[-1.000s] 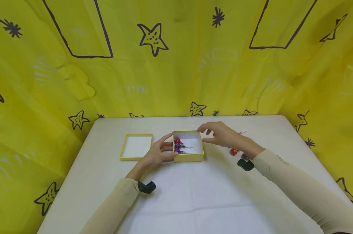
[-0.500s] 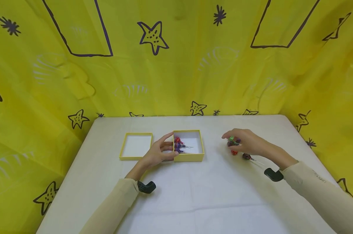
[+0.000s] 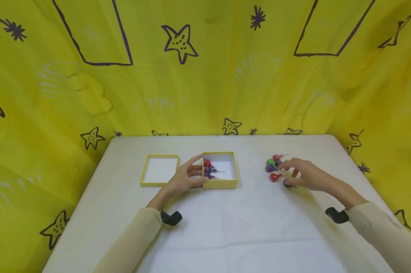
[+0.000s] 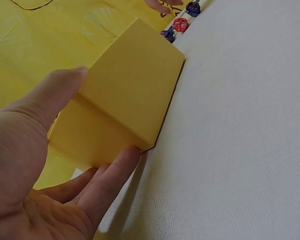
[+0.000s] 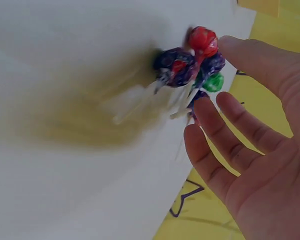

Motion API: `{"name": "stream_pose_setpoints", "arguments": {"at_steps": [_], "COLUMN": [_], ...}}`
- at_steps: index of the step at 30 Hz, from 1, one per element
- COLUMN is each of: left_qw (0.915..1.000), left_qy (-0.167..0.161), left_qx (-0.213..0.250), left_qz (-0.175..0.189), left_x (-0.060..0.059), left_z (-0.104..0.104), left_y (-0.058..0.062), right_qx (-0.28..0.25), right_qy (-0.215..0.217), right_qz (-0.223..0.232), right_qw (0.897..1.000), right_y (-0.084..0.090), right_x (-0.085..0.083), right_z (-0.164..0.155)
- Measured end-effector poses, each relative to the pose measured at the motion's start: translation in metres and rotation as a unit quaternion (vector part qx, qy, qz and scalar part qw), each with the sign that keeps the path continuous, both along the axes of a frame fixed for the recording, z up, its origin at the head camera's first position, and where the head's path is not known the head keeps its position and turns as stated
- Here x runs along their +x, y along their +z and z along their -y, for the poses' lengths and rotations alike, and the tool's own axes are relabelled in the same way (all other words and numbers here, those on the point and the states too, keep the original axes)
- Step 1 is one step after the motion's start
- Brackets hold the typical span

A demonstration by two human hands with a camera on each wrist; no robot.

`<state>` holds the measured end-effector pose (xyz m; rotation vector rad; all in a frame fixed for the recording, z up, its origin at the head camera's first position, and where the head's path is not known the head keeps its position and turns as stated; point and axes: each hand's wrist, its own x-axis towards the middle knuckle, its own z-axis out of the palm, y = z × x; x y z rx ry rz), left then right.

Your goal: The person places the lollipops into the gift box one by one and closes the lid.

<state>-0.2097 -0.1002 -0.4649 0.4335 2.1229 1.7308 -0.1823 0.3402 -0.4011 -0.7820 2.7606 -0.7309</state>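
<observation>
Right hand (image 3: 309, 177) moved from box (image 3: 221, 182) to lollipops (image 3: 273, 167).

1. A left hand (image 4: 35, 170) holds a yellow box (image 4: 125, 95) on a white worktop (image 4: 240, 130), seen from behind the wrist.
2. The thumb presses the box's upper left edge; the fingers (image 4: 112, 172) reach under its near lower corner, touching it.
3. The box's plain outer walls face the camera; its inside is out of sight.
4. Beyond the box's far corner, at the worktop's edge, lie wrapped lollipops (image 4: 180, 25) in red, purple and blue.
5. Fingertips of another hand (image 4: 162, 5) show at the top, just beside the lollipops.
6. Yellow cloth (image 4: 35, 40) with faint white marks and a dark line fills the upper left.
</observation>
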Motion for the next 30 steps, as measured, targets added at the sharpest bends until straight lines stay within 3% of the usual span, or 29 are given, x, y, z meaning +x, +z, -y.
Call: {"name": "stream_pose_setpoints", "arguments": {"at_steps": [8,30], "left_qw": [1.0000,0.9999], "left_qy": [0.005,0.003], "left_qx": [-0.001,0.010], "left_qz": [0.006,0.009], "left_x": [0.000,-0.001], "left_z": [-0.001,-0.001], "left_y": [0.001,-0.001], "right_qx": [0.011,0.002], "right_qy": [0.003,-0.020], "right_qz": [0.043,0.021], "right_qw": [0.999,1.000], "right_y": [-0.012,-0.030], "right_x": [0.004,0.006], "right_z": [-0.014,-0.020]}}
